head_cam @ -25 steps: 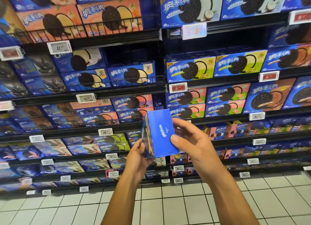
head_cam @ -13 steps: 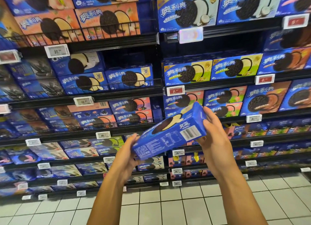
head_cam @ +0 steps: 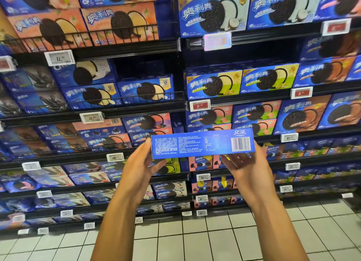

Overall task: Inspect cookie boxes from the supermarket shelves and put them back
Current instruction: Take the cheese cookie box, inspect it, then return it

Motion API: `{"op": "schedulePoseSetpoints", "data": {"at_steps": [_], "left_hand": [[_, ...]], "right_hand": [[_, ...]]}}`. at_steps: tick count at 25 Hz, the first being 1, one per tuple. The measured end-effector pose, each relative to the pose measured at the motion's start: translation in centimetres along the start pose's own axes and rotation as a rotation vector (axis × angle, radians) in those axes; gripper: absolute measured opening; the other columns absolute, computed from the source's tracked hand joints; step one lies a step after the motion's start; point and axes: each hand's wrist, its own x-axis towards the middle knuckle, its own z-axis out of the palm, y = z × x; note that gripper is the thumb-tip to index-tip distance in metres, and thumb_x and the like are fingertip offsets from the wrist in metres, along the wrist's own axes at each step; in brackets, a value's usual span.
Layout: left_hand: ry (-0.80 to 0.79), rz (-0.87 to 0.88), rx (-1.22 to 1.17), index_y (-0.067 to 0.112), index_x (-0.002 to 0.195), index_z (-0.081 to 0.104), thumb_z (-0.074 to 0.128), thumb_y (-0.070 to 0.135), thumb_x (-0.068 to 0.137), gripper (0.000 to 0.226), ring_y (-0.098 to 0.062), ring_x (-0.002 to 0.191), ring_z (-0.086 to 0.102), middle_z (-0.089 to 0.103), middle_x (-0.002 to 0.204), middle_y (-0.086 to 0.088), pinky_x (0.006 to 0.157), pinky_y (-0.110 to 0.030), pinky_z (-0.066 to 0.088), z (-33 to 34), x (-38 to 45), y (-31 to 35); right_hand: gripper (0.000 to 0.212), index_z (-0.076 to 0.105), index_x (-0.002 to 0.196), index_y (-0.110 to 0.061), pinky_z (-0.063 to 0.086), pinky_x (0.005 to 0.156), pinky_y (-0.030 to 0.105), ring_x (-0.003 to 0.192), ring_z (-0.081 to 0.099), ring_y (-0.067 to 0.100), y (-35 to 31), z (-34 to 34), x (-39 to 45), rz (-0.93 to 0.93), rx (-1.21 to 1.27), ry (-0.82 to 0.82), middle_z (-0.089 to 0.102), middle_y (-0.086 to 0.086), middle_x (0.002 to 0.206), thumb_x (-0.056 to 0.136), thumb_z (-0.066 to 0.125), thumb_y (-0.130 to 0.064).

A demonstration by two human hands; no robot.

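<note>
While we face the stocked shelves (head_cam: 136, 112), we hold the blue cookie box (head_cam: 202, 145) level in the air in front of them, its barcode side toward us. Our left hand (head_cam: 140, 169) grips its left end, fingers curled beneath; our right hand (head_cam: 248, 169) clasps the right end from below.

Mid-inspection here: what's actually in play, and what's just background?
In play: blue cookie box, narrow barcode side to camera; left hand and right hand holding its ends.

Background: shelved cookie boxes, price tags, tiled floor.
</note>
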Motion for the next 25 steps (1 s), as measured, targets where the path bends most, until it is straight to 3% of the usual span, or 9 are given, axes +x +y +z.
{"op": "schedulePoseSetpoints", "data": {"at_steps": [6, 10, 14, 18, 22, 25], "left_hand": [[-0.065, 0.022, -0.114, 0.029, 0.131, 0.062, 0.049, 0.047, 0.095, 0.042, -0.017, 0.127, 0.057, 0.062, 0.136, 0.001, 0.105, -0.049, 0.044, -0.8, 0.1, -0.6], [-0.179, 0.015, -0.270, 0.030, 0.142, 0.050, 0.043, 0.036, 0.102, 0.041, -0.020, 0.127, 0.056, 0.055, 0.144, -0.002, 0.097, -0.045, 0.052, -1.8, 0.3, -0.4], [-0.112, 0.034, -0.242, 0.026, 0.138, 0.053, 0.043, 0.034, 0.101, 0.039, -0.021, 0.119, 0.060, 0.059, 0.140, -0.005, 0.091, -0.045, 0.053, -2.0, 0.3, -0.3], [-0.006, 0.155, -0.176, 0.022, 0.132, 0.056, 0.058, 0.016, 0.086, 0.046, -0.014, 0.107, 0.068, 0.069, 0.124, 0.002, 0.077, -0.033, 0.059, -1.3, 0.2, -0.5], [0.027, 0.224, -0.193, 0.021, 0.130, 0.058, 0.059, 0.006, 0.083, 0.049, -0.019, 0.117, 0.063, 0.066, 0.130, -0.004, 0.090, -0.035, 0.057, -1.3, 0.2, -0.7], [-0.011, 0.252, -0.177, 0.023, 0.129, 0.058, 0.066, 0.005, 0.083, 0.050, -0.019, 0.117, 0.062, 0.066, 0.129, -0.004, 0.089, -0.031, 0.057, -1.7, 0.4, -1.1]], "right_hand": [[0.034, 0.067, 0.123, -0.016, 0.059, 0.083, 0.038, 0.116, 0.067, 0.027, 0.2, -0.6, 0.2, 0.010, 0.011, -0.073, 0.070, 0.012, 0.125, 0.097, 0.060, -0.037], [0.030, 0.065, 0.123, -0.015, 0.059, 0.077, 0.034, 0.115, 0.068, 0.026, 0.4, -1.1, 0.5, 0.030, -0.045, -0.089, 0.069, 0.012, 0.125, 0.098, 0.059, -0.030], [0.031, 0.072, 0.118, -0.021, 0.060, 0.077, 0.036, 0.104, 0.070, 0.018, 0.0, -1.6, 0.7, 0.014, -0.112, -0.098, 0.071, 0.008, 0.123, 0.093, 0.058, -0.033], [0.047, 0.065, 0.131, -0.022, 0.052, 0.086, 0.038, 0.102, 0.069, 0.015, 0.1, -1.3, 0.6, -0.030, -0.227, -0.147, 0.071, 0.005, 0.124, 0.084, 0.067, -0.032], [0.054, 0.064, 0.133, -0.025, 0.055, 0.086, 0.036, 0.106, 0.070, 0.017, 0.1, -1.3, 0.6, -0.057, -0.269, -0.162, 0.072, 0.004, 0.122, 0.079, 0.071, -0.025], [0.051, 0.064, 0.131, -0.026, 0.058, 0.079, 0.027, 0.107, 0.071, 0.017, 0.2, -1.4, 0.6, -0.082, -0.258, -0.188, 0.073, 0.003, 0.120, 0.080, 0.070, -0.023]]}}
